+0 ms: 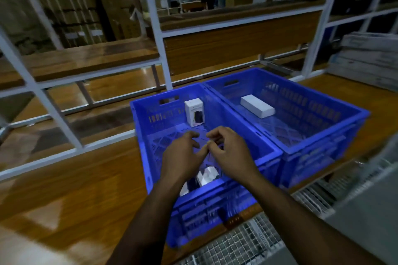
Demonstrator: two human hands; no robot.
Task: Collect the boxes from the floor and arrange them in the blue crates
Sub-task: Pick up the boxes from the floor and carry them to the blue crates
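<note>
Two blue crates sit side by side on a wooden shelf [64, 178], the left crate [150, 118] nearer the person and the right crate [323, 135] touching its far side wall. Both forearms reach forward over the left crate, the left hand [183, 155] and right hand [230, 150] close together, thumbs nearly touching, fingers loosely curled and empty. A white box [194, 112] stands upright at the left crate's far end, more boxes [206, 175] lie partly hidden below the wrists, and a flat white box [257, 106] lies in the right crate.
</note>
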